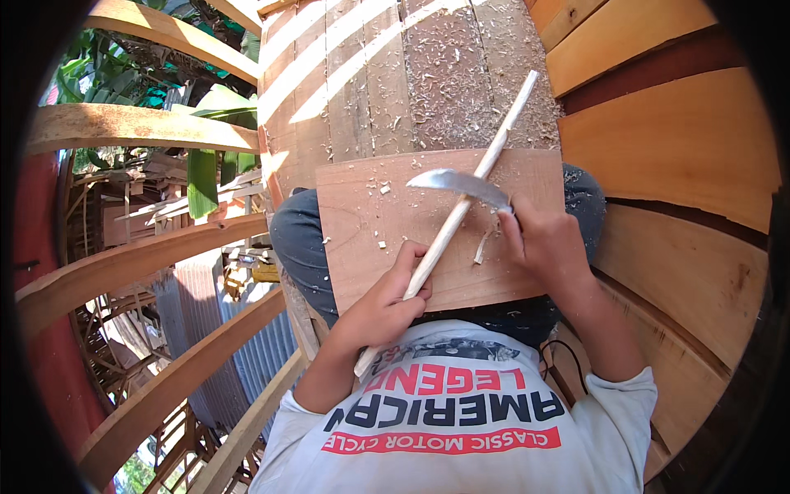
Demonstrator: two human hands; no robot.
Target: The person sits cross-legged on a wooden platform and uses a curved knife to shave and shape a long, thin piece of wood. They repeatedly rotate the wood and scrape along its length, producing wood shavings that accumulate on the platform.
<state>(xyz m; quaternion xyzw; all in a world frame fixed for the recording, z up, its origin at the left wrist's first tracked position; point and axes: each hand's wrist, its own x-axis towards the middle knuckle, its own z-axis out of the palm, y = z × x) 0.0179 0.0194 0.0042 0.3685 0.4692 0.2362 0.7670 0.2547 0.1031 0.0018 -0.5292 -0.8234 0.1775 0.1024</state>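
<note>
You have room to pass a hand over the left part of the board (350,218), where loose shavings (384,188) lie low, and over the plank floor (350,107) beyond. The stick (448,226) bars your way across, slanting from your left hand (391,300) past the board's far edge; the knife (457,182) crosses it, blade pointing left. Slatted railing (140,257) limits your left, a plank wall (658,136) your right.

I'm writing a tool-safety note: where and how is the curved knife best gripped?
Probably grip the curved knife by its handle end, hidden in the right hand, coming from the right: its blade points left across the pale stick.
</note>
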